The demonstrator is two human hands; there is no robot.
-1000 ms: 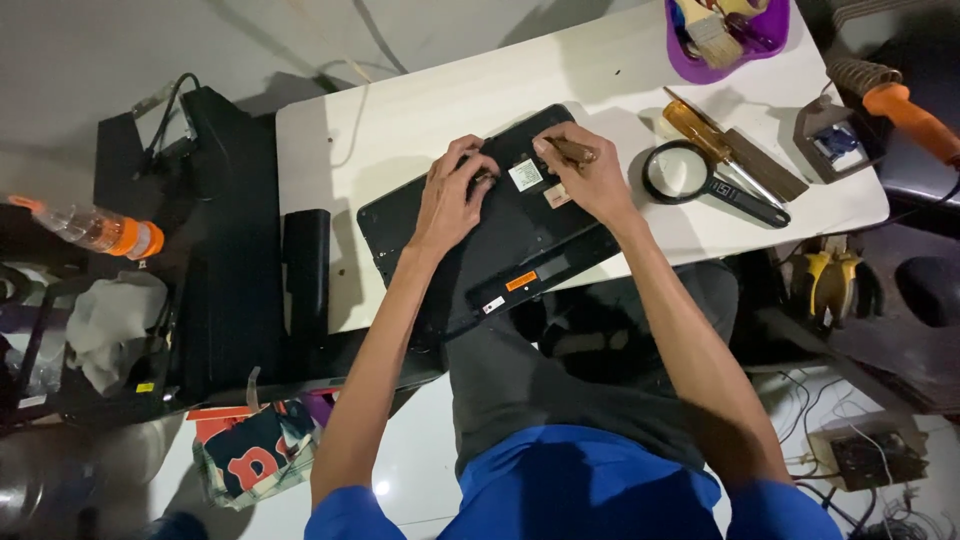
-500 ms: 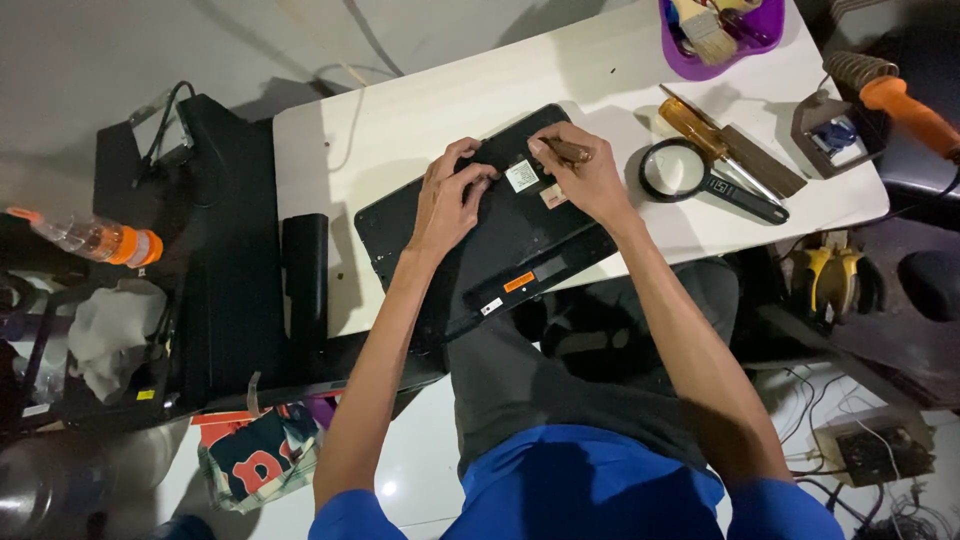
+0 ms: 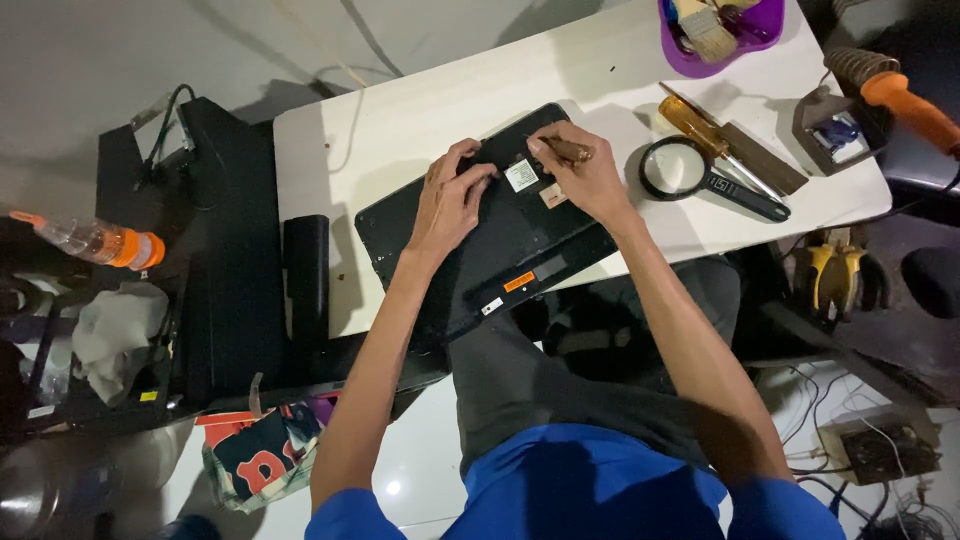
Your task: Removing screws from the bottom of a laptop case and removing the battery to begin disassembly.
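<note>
Nothing much has shifted: left hand (image 3: 452, 200) fingers still press flat on the upturned laptop (image 3: 480, 240). Right hand (image 3: 585, 175) fingers clamp a brown-handled tool (image 3: 568, 150), tip just beyond them; a slip could gouge the casing.

At one o'clock we see a purple tray (image 3: 700, 62) with a brush (image 3: 703, 27). At three lie a magnifying glass (image 3: 678, 166) and an amber-handled screwdriver (image 3: 697, 124); at nine, a plastic bottle (image 3: 95, 241).

Person seen from above: short-sleeved bright blue shirt (image 3: 590, 485), dark grey trousers (image 3: 540, 375); forearms bare, no gloves or wristwear.
</note>
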